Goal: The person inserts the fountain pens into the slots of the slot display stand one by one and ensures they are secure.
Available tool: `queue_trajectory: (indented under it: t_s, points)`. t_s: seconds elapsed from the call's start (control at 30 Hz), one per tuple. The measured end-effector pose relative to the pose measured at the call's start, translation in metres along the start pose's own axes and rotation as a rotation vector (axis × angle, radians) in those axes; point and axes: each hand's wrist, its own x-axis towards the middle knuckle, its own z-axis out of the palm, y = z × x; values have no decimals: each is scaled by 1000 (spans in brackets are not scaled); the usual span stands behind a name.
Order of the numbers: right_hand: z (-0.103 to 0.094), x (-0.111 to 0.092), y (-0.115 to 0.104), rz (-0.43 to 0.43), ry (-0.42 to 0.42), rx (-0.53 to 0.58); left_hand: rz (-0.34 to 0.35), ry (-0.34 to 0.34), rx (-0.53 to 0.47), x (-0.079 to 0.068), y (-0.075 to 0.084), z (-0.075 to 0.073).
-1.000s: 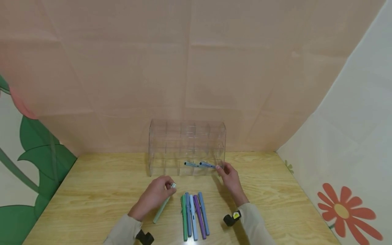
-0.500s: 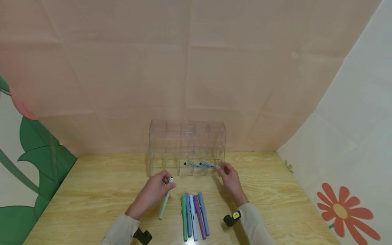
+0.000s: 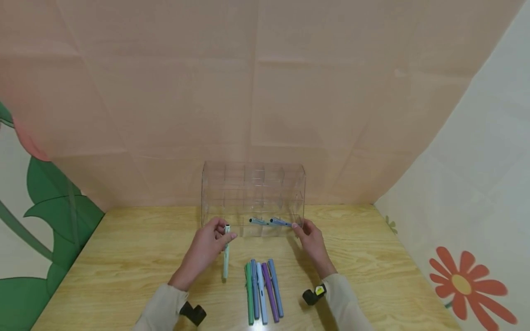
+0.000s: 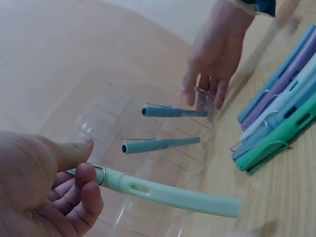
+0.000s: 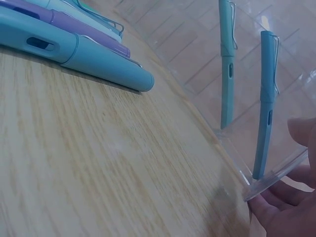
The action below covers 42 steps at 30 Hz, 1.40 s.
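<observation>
My left hand [image 3: 204, 246] pinches a mint-green capped pen [image 4: 177, 193] near its cap end, between thumb and curled fingers. The pen's other end points down toward the table, just in front of a clear plastic pen organizer [image 3: 202, 197]. At the organizer's right side, my right hand [image 3: 311, 240] grips the lower side wall, thumb on one face and fingers on the other, as the right wrist view shows. Two pens lean in the organizer's lowest row: a blue one [image 5: 266, 69] nearest the right hand and a teal one [image 5: 227, 74] beside it.
On the wooden table [image 3: 136, 266], between my forearms, several pens lie side by side: a green one [image 3: 249, 294], a purple one [image 3: 270, 294] and blue ones [image 3: 276, 289]. A beige backdrop [image 3: 248, 115] hangs right behind the organizer. Wrist cameras [image 3: 194, 313] are strapped to both sleeves.
My left hand has moved forward toward the organizer, and the mint-green pen has swung from slanted to nearly in line with the forward direction. The right hand stays on the organizer.
</observation>
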Motion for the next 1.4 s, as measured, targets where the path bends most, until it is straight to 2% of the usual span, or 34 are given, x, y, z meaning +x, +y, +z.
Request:
queue_trajectory:
  t_s: [0.3,0.63,0.8,1.07,1.4]
  points:
    - [-1,0,0,-7,-6,-8,26,44,-22,7,6,-6]
    - [0,1,1,-13,-5,-5,20,166,-143,15,8,-10]
    - [0,1,2,-10,4,0,71,224,-202,19,6,-10]
    - [0,-1,1,-11,9,4,148,297,-239,21,3,-13]
    - [-1,-2,1,-11,3,-6,125,335,-245,29,-4,-13]
